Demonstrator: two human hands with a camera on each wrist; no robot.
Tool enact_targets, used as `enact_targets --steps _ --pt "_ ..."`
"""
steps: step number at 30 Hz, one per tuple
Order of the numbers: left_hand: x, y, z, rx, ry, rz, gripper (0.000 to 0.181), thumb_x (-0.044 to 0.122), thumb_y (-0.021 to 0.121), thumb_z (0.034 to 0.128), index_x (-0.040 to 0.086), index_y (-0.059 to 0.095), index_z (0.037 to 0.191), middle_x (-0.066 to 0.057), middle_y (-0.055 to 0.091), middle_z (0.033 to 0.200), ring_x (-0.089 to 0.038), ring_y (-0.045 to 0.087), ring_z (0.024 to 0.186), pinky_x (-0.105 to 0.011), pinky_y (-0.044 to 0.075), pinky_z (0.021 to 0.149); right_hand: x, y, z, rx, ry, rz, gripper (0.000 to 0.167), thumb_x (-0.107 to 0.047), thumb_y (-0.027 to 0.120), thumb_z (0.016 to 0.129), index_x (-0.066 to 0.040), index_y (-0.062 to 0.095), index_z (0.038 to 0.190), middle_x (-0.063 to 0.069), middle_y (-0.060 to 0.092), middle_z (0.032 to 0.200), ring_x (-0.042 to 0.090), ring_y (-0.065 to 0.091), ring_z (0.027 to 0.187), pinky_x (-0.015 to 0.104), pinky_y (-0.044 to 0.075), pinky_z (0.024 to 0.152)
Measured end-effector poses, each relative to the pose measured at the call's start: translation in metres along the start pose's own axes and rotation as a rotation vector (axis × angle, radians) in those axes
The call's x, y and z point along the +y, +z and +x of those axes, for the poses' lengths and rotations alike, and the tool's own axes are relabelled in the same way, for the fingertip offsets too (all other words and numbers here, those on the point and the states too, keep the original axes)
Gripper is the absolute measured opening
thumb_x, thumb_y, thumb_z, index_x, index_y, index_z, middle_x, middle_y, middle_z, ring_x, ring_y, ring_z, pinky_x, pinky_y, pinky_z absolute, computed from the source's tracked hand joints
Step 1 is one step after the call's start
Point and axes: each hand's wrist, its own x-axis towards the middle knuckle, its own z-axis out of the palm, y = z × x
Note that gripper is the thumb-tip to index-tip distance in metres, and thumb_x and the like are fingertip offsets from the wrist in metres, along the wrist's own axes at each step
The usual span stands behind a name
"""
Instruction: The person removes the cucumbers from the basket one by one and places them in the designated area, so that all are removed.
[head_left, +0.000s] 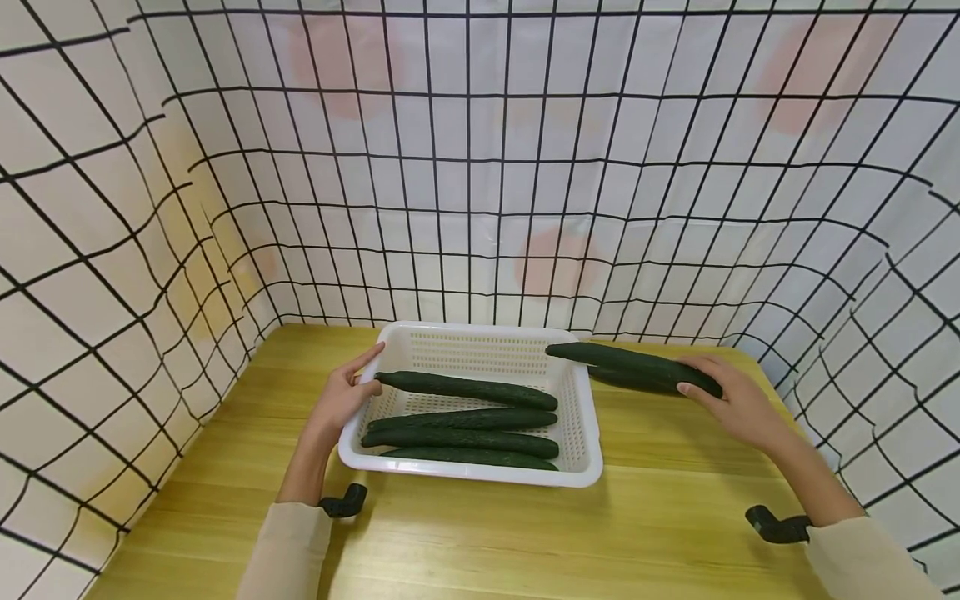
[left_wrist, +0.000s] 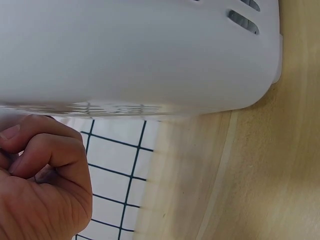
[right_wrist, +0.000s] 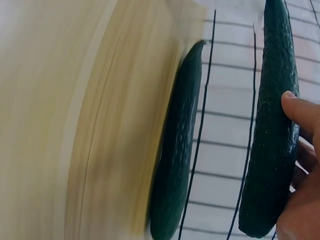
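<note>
Right hand (head_left: 738,407) grips a cucumber (head_left: 628,360) near one end, its other tip above the right rim of the basket (head_left: 589,421), left hand (head_left: 340,404) holding the left rim; cucumber probably stiff, moderately heavy, slightly slippery, best held nearer mid-length.

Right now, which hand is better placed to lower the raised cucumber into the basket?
Probably the right hand: it already grips the cucumber, whose tip overlaps the right side of the basket in the head view. The left hand holds the opposite side.
</note>
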Motion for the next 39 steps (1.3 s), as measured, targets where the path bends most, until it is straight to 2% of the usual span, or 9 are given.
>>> enact_targets --steps 4,7,12,15,18,20,22,31,39 --pt "-0.004 -0.002 0.003 0.003 -0.004 0.002 0.073 0.001 0.059 0.0926 0.022 0.039 0.16 -0.007 0.051 0.076 -0.024 0.056 0.075 -0.037 0.055 0.069 0.013 -0.007 -0.007 0.018 -0.005 -0.001 0.048 -0.022 0.063 0.103 -0.005 0.053 0.147 0.03 0.05 0.145 0.058 0.045 0.127 0.07 0.038 0.092" --pt "-0.015 -0.003 0.01 0.008 -0.003 0.001 0.074 0.003 0.059 0.0929 0.026 0.039 0.16 -0.003 0.045 0.069 -0.023 0.054 0.07 -0.036 0.054 0.066 0.025 -0.01 -0.011 0.016 0.013 0.002 0.048 -0.02 0.062 0.103 -0.004 0.053 0.147 0.031 0.049 0.145 0.06 0.044 0.125 0.071 0.038 0.09" --pt "-0.031 -0.004 0.021 0.034 0.014 0.021 0.075 0.007 0.06 0.0927 0.034 0.04 0.159 -0.001 0.043 0.069 -0.02 0.053 0.068 -0.035 0.054 0.065 0.043 -0.011 -0.015 -0.002 0.059 0.014 0.049 -0.021 0.061 0.103 -0.002 0.052 0.147 0.033 0.046 0.148 0.062 0.042 0.127 0.073 0.036 0.09" --pt "-0.036 -0.004 0.023 0.052 0.028 0.037 0.074 0.009 0.061 0.0918 0.037 0.042 0.158 -0.01 0.055 0.085 -0.021 0.056 0.074 -0.035 0.055 0.066 0.051 -0.008 -0.017 -0.009 0.064 0.021 0.049 -0.022 0.062 0.103 -0.002 0.052 0.147 0.033 0.047 0.146 0.06 0.045 0.124 0.073 0.037 0.087" --pt "-0.037 -0.004 0.023 0.051 0.035 0.048 0.074 0.01 0.061 0.092 0.038 0.042 0.157 -0.022 0.06 0.119 -0.026 0.059 0.087 -0.036 0.056 0.069 0.061 -0.004 -0.017 -0.015 0.073 0.042 0.049 -0.023 0.062 0.103 -0.004 0.052 0.147 0.031 0.048 0.146 0.057 0.046 0.123 0.071 0.038 0.085" --pt "-0.037 -0.003 0.022 0.047 0.032 0.045 0.073 0.011 0.06 0.0923 0.039 0.042 0.157 -0.025 0.053 0.139 -0.028 0.059 0.094 -0.036 0.056 0.071 0.068 0.0 -0.018 -0.018 0.076 0.048 0.049 -0.023 0.061 0.104 -0.005 0.052 0.148 0.029 0.049 0.146 0.053 0.048 0.122 0.068 0.039 0.084" --pt "-0.037 -0.003 0.022 0.041 0.03 0.043 0.073 0.011 0.06 0.0928 0.039 0.041 0.157 -0.026 0.048 0.148 -0.03 0.058 0.099 -0.036 0.056 0.072 0.076 0.005 -0.02 -0.017 0.077 0.047 0.048 -0.023 0.062 0.104 -0.005 0.052 0.147 0.027 0.05 0.145 0.05 0.048 0.122 0.065 0.039 0.086" --pt "-0.032 -0.003 0.019 0.026 0.019 0.026 0.073 0.009 0.059 0.0934 0.035 0.04 0.159 -0.028 0.044 0.152 -0.029 0.057 0.095 -0.036 0.055 0.071 0.097 0.022 -0.027 -0.049 0.033 0.043 0.047 -0.02 0.066 0.101 -0.005 0.055 0.144 0.029 0.05 0.144 0.054 0.044 0.127 0.069 0.037 0.093" --pt "-0.005 0.0 0.002 0.001 0.006 0.015 0.073 0.003 0.058 0.0929 0.022 0.039 0.161 -0.031 0.043 0.153 -0.036 0.058 0.102 -0.038 0.055 0.075 0.101 0.033 -0.026 -0.062 0.025 0.042 0.045 -0.02 0.067 0.1 -0.006 0.057 0.142 0.026 0.051 0.144 0.055 0.044 0.129 0.069 0.037 0.093"
